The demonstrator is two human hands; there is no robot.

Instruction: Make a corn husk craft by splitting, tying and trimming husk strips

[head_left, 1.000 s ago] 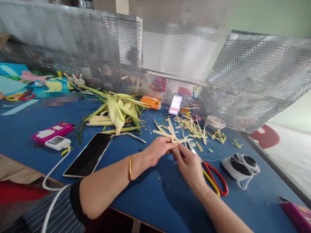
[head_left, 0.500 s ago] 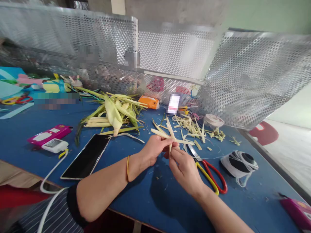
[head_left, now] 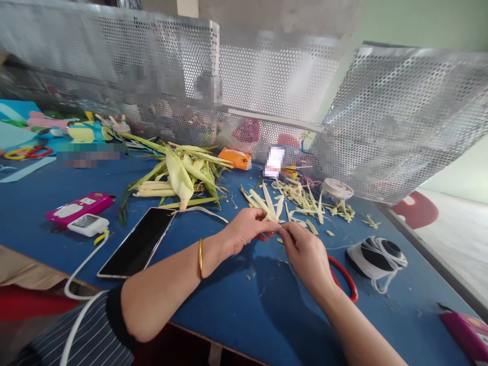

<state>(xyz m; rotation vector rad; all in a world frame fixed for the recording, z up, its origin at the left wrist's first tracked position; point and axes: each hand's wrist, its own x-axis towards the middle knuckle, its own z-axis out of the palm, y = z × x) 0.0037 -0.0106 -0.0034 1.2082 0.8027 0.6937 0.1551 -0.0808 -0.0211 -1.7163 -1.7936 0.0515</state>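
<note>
My left hand (head_left: 248,230), with a gold bangle on the wrist, pinches a small bunch of pale corn husk strips (head_left: 269,201). Their free ends fan upward and away from me. Against the left fingertips, at the base of the bunch, my right hand (head_left: 307,250) is closed in a pinch. What lies between its fingers is hidden. Under the right hand are scissors, of which mainly the red handle (head_left: 348,278) shows. A white string runs faintly from a black spool (head_left: 375,255) on the right toward the right hand.
Corn husks (head_left: 179,180) are heaped at the back left, husk scraps (head_left: 295,195) behind my hands. A tablet (head_left: 137,243) and a magenta device (head_left: 80,209) with a white cable lie left. An orange packet (head_left: 235,158) and lit phone (head_left: 273,161) stand before the perforated metal screen (head_left: 274,81).
The husk strips were spread like a cross and now gather into an upward fan. My right hand has moved slightly right and up, covering more of the scissors.
</note>
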